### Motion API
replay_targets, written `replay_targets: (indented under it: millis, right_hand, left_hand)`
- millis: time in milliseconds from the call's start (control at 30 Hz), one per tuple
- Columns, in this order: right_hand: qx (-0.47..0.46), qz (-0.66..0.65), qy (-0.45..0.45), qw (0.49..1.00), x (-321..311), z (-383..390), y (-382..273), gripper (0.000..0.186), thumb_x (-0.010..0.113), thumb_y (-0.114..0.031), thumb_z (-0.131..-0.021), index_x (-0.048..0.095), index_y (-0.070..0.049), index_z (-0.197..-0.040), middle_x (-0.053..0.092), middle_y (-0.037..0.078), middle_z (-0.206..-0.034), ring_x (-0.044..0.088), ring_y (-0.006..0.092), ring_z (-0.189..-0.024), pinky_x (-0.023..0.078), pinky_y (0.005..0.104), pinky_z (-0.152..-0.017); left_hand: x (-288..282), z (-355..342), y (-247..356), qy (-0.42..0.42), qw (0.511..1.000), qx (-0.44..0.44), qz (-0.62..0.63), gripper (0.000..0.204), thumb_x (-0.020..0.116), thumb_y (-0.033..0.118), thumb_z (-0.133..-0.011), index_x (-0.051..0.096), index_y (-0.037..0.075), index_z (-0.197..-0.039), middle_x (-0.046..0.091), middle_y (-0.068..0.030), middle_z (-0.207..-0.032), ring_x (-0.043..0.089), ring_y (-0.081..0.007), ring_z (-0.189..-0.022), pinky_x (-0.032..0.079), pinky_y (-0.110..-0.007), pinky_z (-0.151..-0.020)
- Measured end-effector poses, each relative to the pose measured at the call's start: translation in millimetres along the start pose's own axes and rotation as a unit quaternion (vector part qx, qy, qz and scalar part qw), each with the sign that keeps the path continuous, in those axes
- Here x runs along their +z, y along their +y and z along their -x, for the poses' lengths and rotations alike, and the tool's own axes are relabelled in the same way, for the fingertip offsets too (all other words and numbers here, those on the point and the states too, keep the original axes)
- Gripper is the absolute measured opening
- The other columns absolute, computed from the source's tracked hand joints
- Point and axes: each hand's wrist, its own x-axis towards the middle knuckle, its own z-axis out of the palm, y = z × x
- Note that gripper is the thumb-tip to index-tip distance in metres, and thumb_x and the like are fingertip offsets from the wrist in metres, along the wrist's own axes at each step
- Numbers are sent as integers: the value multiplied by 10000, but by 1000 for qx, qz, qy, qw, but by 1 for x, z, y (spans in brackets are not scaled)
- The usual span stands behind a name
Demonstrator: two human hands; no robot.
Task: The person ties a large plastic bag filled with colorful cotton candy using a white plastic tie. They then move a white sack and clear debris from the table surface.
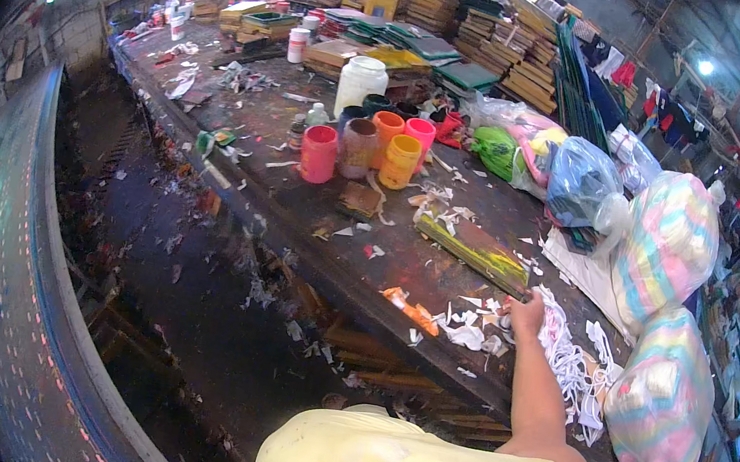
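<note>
My right hand (524, 316) reaches over the worktable, fingers closed at the near right corner of a paint-smeared screen-printing frame (472, 252). The frame lies flat, its long edge yellow-green. White scraps (469, 330) lie beside my hand to the left, along with an orange scrap (411, 309). To the right of my wrist is a heap of white cords or strips (562, 350). My fingertips are small and partly hidden against the frame. My left hand is not in view.
Open paint pots, including a pink one (317, 154) and a yellow one (400, 162), stand beyond the frame. A white jar (361, 85) is behind them. Striped plastic bags (661, 396) bulge at the right. Stacked frames (428, 0) crowd the far end of the worktable (254, 188).
</note>
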Motion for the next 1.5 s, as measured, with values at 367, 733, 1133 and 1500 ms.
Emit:
replay_targets:
  millis: [367, 733, 1133, 1500]
  right_hand:
    - [122, 143, 82, 979, -97, -124, 158, 577, 710, -151, -852, 685, -113, -1427, 754, 216, -1360, 719, 415, -1274, 559, 505, -1084]
    - [-22, 351, 52, 935, -38, -206, 155, 536, 724, -176, -899, 695, -123, -1432, 623, 199, -1530, 549, 425, -1461, 474, 599, -1167]
    - [-773, -207, -79, 594, 113, 30, -275, 324, 680, -56, -971, 707, -3, -1290, 660, 208, -1447, 574, 462, -1404, 446, 583, -1206]
    - [-875, -261, -311, 262, 85, 307, -246, 210, 715, -78, -946, 734, -22, -1148, 672, 180, -1318, 595, 451, -1342, 471, 606, -1130]
  left_hand:
    - [31, 27, 125, -41, 962, -8, 268, 296, 793, 310, -1032, 837, 24, -1094, 826, -146, -986, 784, -336, -891, 641, -463, -786]
    - [-33, 40, 168, -248, 909, -105, 319, 153, 584, 116, -982, 662, 18, -893, 643, -45, -924, 604, -179, -899, 493, -344, -858]
    - [-191, 92, 173, -152, 976, -18, 154, 216, 851, 20, -788, 662, 81, -872, 716, -106, -889, 687, -283, -823, 563, -424, -797]
    - [-418, 238, 49, 35, 967, -250, -41, 362, 682, -131, -758, 720, 48, -1069, 725, -153, -1198, 716, -336, -1122, 582, -414, -953]
